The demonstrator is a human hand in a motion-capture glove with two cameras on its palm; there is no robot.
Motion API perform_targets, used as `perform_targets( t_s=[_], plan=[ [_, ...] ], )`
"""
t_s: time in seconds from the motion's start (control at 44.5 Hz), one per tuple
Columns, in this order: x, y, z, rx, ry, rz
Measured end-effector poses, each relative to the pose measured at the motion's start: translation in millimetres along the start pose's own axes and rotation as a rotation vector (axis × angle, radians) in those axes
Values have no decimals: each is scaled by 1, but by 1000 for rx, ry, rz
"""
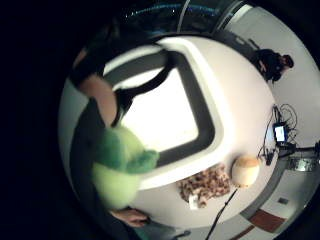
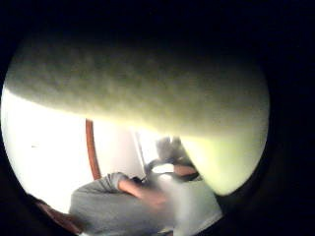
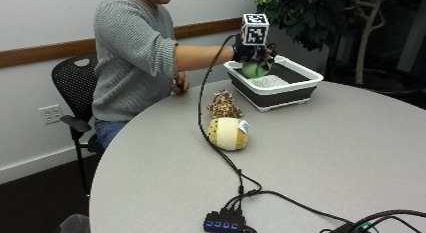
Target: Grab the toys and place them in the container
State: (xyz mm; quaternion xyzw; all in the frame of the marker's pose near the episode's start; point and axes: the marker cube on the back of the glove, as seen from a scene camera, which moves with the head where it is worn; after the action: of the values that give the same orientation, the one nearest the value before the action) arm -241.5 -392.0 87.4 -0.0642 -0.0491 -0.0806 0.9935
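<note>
We sit with our right arm stretched straight out at about shoulder height, the grey sleeve pushed up and the forearm bare. Our gloved right hand [image 3: 255, 57] is raised clear of the tabletop, its fingers [image 3: 265, 60] curled downward around a green toy [image 3: 253, 69] that hangs just beneath them. In the palm views the toy sits right against the palm. Our bare left hand [image 3: 180, 83] rests at the tabletop's edge, well back from the fingers, close to our body.
</note>
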Motion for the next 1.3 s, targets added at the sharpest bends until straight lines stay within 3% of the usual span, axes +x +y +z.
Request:
perform_targets(
  t_s=[0.135,0.516,0.965,1.123,1.302],
  plan=[
    [8,6,22,-116,27,-23],
    [30,32,-1,-50,69,-14],
    [259,150,-98,68,145,439],
    [298,161,-84,41,107,511],
    [320,152,-26,-75,85,549]
  ],
)
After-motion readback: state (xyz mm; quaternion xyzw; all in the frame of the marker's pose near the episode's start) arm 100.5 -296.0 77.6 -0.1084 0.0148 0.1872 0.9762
